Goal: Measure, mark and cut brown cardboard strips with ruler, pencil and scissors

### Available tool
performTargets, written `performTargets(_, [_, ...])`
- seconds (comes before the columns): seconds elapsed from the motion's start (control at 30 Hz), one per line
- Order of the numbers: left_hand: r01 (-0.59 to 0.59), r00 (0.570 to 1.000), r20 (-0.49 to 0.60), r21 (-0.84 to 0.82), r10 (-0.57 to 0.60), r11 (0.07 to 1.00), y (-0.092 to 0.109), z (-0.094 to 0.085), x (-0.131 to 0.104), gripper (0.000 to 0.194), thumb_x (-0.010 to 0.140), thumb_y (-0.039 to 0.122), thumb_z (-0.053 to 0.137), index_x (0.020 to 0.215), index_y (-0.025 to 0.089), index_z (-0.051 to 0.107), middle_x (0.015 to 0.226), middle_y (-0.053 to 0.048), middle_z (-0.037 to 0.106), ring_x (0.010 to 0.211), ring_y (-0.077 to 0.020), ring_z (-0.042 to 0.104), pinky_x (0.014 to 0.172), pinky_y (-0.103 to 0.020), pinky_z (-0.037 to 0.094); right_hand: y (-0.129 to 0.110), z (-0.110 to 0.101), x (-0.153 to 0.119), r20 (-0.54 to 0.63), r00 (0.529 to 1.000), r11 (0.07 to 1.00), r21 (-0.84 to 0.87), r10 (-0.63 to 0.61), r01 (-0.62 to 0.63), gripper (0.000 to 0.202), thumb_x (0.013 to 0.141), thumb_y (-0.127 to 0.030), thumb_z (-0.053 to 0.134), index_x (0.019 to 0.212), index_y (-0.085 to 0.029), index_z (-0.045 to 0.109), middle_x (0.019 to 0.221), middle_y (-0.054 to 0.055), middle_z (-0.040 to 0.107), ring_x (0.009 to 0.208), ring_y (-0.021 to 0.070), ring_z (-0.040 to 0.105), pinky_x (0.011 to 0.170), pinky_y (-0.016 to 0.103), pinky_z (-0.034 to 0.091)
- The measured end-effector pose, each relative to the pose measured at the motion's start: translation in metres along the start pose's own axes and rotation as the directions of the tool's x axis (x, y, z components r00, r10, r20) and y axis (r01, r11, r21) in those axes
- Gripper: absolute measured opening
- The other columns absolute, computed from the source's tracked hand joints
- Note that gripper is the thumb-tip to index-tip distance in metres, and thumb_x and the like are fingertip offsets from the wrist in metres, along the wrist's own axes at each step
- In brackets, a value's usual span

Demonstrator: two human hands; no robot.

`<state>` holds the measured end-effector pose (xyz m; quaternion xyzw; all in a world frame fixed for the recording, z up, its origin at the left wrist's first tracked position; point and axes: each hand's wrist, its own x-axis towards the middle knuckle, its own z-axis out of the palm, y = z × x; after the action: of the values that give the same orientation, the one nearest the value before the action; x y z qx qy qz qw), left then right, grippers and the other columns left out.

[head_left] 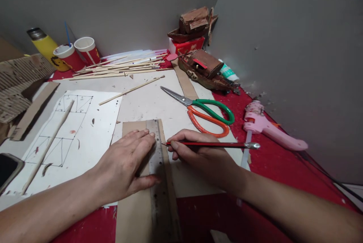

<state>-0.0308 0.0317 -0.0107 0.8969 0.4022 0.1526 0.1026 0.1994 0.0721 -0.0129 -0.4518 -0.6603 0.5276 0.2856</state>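
Left of the ruler's midline, the left hand (127, 160) lies flat with thumb spread, hiding part of the ruler (156, 163), which is see-through with dark marks. Under it runs a plain tan cardboard strip (134, 216). On its right, the right hand (194, 152) pinches a red-and-black pencil (215, 145), tip beside the ruler's edge. Left of the ruler: a drawn-on sheet (93, 141) crossed by a stick (48, 147); beyond, rightward, scissors (189, 102); far right, a pink glue gun (269, 131).

The head view looks forward and down, close over the ruler (161, 197), toward a grey wall (127, 12).
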Motion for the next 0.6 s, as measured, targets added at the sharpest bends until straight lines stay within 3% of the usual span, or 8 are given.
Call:
performTargets(0.13, [-0.044, 0.999, 0.014, 0.007, 0.044, 0.999, 0.0007, -0.0015, 0.0005, 0.054, 0.088, 0.042, 0.067, 0.129, 0.011, 0.051, 0.141, -0.022, 0.057, 0.133, -0.0357, 0.052, 0.111, -0.053, 0.043, -0.0009, 0.0014, 0.0021, 0.013, 0.999, 0.999, 0.023, 0.038, -0.038, 0.017, 0.088, -0.028, 0.055, 0.075, -0.020, 0.062, 0.066, -0.002, 0.066, 0.062, 0.0117, 0.061, 0.058, 0.020, 0.048])
performTargets(0.43, [-0.062, 0.998, 0.004, 0.038, 0.062, 0.997, 0.0008, -0.0019, 0.0010, 0.055, 0.091, 0.045, 0.064, 0.131, 0.009, 0.053, 0.141, -0.022, 0.057, 0.134, -0.0348, 0.051, 0.112, -0.053, 0.042, -0.0024, -0.0015, -0.0019, 0.032, 0.991, 0.976, -0.175, -0.128, 0.131, 0.016, 0.090, -0.021, 0.052, 0.080, -0.020, 0.065, 0.072, -0.002, 0.070, 0.065, 0.0123, 0.063, 0.060, 0.021, 0.047])
performTargets(0.6, [-0.063, 0.998, -0.006, 0.029, 0.063, 0.998, 0.0004, -0.0018, 0.0002, 0.055, 0.090, 0.043, 0.065, 0.131, 0.010, 0.053, 0.140, -0.022, 0.058, 0.133, -0.0366, 0.052, 0.110, -0.054, 0.044, -0.0022, -0.0032, -0.0038, 0.017, 0.994, 0.977, -0.184, -0.111, 0.112, 0.017, 0.092, -0.022, 0.053, 0.082, -0.020, 0.066, 0.071, -0.002, 0.071, 0.065, 0.0129, 0.064, 0.060, 0.023, 0.048])
